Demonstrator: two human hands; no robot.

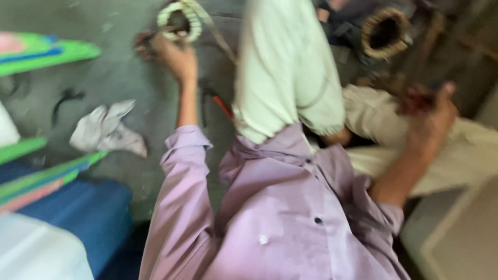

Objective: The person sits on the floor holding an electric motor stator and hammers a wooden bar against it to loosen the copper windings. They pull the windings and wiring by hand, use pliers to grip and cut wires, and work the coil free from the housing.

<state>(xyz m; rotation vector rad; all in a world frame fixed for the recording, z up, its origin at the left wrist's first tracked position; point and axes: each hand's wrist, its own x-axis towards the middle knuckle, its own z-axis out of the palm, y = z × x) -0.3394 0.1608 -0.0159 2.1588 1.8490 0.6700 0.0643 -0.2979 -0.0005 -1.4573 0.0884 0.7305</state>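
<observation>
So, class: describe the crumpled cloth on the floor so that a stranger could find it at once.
Start at the grey floor left of the lilac sleeve. Between the green-edged boards lies a crumpled pale grey cloth. It alone is soft and bunched, lying loose below the left hand.

a small floor-level workshop, by the look of it: a stained grey concrete floor [129, 78] with a crumpled rag [106, 129] lying on it, a wound wire coil [179, 21] and a second ring-shaped winding [385, 32] near the seated person, and green-edged mats [46, 52] stacked at the side. the view is blurred.
</observation>
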